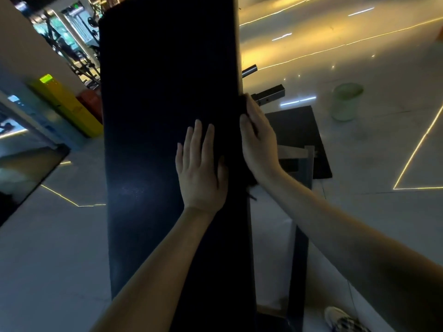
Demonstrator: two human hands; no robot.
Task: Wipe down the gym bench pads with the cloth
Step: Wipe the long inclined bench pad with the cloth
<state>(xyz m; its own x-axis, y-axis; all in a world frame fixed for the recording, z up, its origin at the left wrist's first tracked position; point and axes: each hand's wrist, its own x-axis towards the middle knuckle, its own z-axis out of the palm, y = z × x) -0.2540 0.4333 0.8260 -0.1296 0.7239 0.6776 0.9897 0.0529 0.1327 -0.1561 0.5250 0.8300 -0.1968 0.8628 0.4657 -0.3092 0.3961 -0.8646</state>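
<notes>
Right, I have the long dark pad (155,116) running straight up the middle of my feed, from the bottom edge to the top. The left hand (200,173) lies flat on its upper face, just right of centre, palm down. Its fingers (197,135) are straight and slightly spread, pointing away from me, and they hold nothing.

The right hand (257,140) sits against the pad's right edge, just beside the left hand but not touching it. Its fingers (251,109) lie close together and fairly straight along that edge, with the thumb on the rim. Under them is the cloth (244,104), dark like the pad. I can only make out a bulge of it at the fingertips and a ragged bit below the wrist. So the cloth is pressed between the right palm and the side of the pad. I cannot tell how much of it is folded underneath.

To the right of the pad, a dark square tube (271,93) juts out behind the right hand. Below it a dark mat (297,135) lies on the glossy floor (359,212). A pale green tub (346,101) stands on the floor well apart from the pad. A dark leg (298,259) runs down by the right forearm. A patterned shoe (340,318) shows at the bottom right. On the left, a yellow box (69,106) leans near a wall.
</notes>
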